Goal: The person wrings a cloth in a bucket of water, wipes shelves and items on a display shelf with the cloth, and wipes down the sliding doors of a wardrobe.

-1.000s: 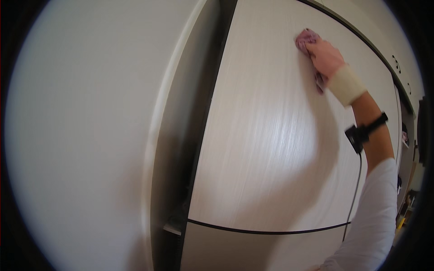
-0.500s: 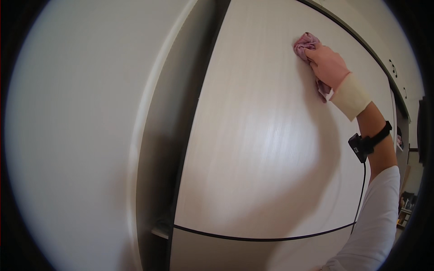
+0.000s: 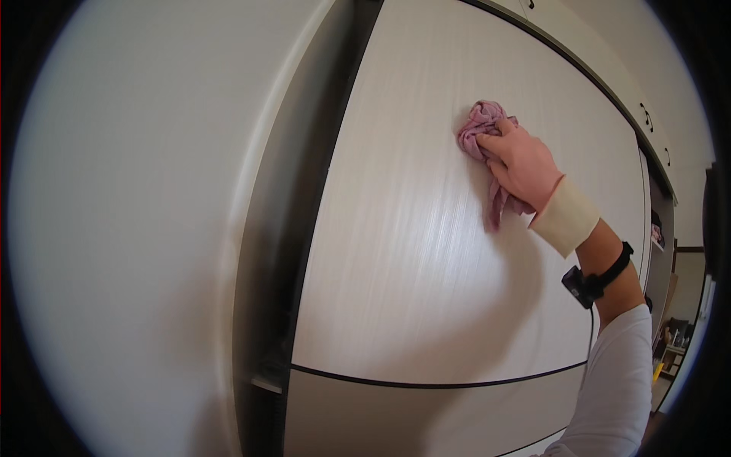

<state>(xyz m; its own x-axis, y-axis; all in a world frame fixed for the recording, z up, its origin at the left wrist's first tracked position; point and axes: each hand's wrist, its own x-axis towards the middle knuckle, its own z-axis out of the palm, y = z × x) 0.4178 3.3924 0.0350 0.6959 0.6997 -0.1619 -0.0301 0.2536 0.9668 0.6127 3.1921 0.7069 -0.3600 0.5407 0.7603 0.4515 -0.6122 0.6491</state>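
Note:
My right hand (image 3: 525,164), in a pink rubber glove with a pale cuff, presses a crumpled pink cloth (image 3: 481,126) flat against the pale wood-grain cabinet door (image 3: 426,251). A loose end of the cloth hangs below my palm. A black strap with a small device sits on my right forearm (image 3: 598,278), above a white sleeve. My left hand is out of view.
A plain white panel (image 3: 145,228) fills the left side, with a dark vertical gap (image 3: 304,221) between it and the door. A dark horizontal seam (image 3: 442,381) crosses the door low down. Upper cabinets with small handles (image 3: 647,118) run along the top right; open shelves (image 3: 659,236) show at the far right.
My right hand has slid the cloth down and to the left across the door, away from its upper right corner.

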